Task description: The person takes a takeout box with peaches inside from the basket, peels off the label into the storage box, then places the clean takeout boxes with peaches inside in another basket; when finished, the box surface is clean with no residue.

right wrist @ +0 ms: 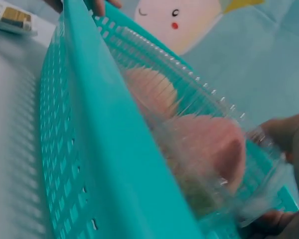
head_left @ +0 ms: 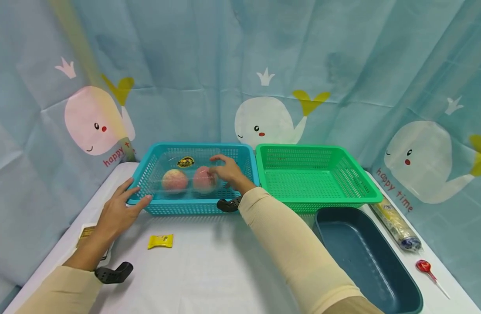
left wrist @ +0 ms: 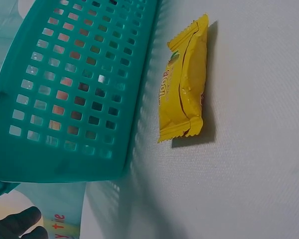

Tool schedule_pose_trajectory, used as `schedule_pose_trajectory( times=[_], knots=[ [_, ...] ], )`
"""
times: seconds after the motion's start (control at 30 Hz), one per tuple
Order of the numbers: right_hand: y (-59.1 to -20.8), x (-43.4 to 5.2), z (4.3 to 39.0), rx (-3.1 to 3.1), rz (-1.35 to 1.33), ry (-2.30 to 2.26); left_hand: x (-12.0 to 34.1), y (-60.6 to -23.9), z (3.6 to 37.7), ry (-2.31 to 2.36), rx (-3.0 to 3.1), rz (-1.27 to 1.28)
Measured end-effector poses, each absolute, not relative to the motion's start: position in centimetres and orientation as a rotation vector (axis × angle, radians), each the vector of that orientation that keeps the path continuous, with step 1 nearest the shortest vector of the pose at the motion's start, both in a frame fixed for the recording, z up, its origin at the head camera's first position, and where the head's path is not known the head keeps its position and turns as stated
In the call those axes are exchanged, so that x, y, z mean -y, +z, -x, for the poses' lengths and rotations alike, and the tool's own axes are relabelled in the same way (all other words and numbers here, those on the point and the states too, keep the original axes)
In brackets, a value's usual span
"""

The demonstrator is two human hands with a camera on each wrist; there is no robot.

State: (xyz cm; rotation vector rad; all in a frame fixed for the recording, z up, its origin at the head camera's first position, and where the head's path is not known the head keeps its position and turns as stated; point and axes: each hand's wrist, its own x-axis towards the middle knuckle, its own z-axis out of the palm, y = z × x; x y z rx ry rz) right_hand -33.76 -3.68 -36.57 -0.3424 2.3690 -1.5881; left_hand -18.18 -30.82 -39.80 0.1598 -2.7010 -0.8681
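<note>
A teal basket (head_left: 197, 208) holds a clear plastic box (head_left: 185, 172) with two peaches (head_left: 174, 180) inside. My right hand (head_left: 221, 169) reaches into the basket and grips the box's right end, fingers over its top beside the right peach (head_left: 203, 179). The right wrist view shows that hand (right wrist: 284, 174) wrapped round the box (right wrist: 224, 179) above the basket's wall (right wrist: 89, 149). My left hand (head_left: 135, 195) lies with straight fingers on the basket's front left corner. A yellow candy packet (head_left: 160, 240) lies on the table in front of the basket, and shows beside it (left wrist: 184, 84) in the left wrist view.
A green basket (head_left: 366, 192) stands right of the teal one. A dark blue tub (head_left: 405, 288) sits at the front right. Beside it lie a wrapped roll (head_left: 395, 224) and a red lollipop (head_left: 424, 266). A flat packet (head_left: 85, 231) lies under my left wrist.
</note>
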Motion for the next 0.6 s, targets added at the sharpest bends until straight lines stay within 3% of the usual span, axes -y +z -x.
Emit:
schedule_pose_trajectory(
  times=[0.6],
  knots=[
    [-34.1, 1.4, 32.1, -2.111, 0.275, -2.067, 30.7, -39.8, 18.2, -0.859, 2.719, -0.175]
  ],
)
